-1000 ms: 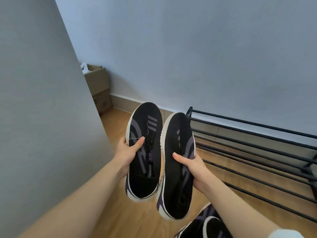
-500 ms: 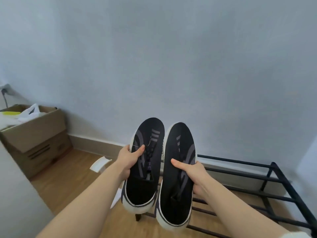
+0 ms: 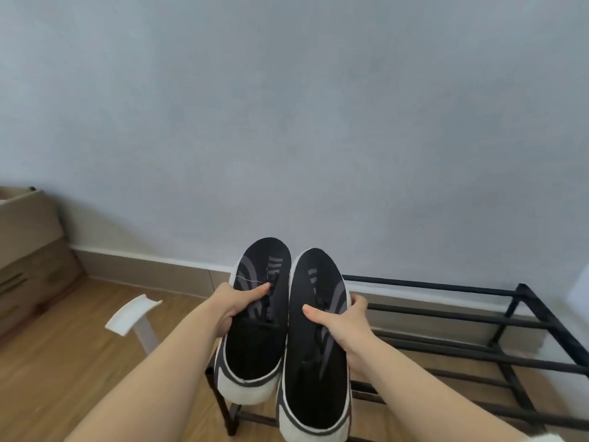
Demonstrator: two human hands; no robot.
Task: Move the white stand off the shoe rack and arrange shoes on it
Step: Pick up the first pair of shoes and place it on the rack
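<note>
I hold a pair of black shoes with white soles side by side in the air, toes pointing away. My left hand (image 3: 234, 306) grips the left black shoe (image 3: 258, 342) at its side, thumb on top. My right hand (image 3: 342, 327) grips the right black shoe (image 3: 314, 371) the same way. Both shoes hang over the left end of the black metal shoe rack (image 3: 446, 333), whose bars carry nothing that I can see. The white stand (image 3: 135, 315) is on the wooden floor to the left of the rack, its curved top facing up.
A blue-grey wall with a beige skirting board (image 3: 143, 269) runs behind the rack. Stacked cardboard boxes (image 3: 28, 250) stand at the far left on the wooden floor (image 3: 57, 362). A pale edge of another wall (image 3: 578, 295) shows at the right.
My view has swung right, from the side wall to face the rack. Both hands carried the shoes along and now hold them lower, above the rack's left end. The stand came into view.
</note>
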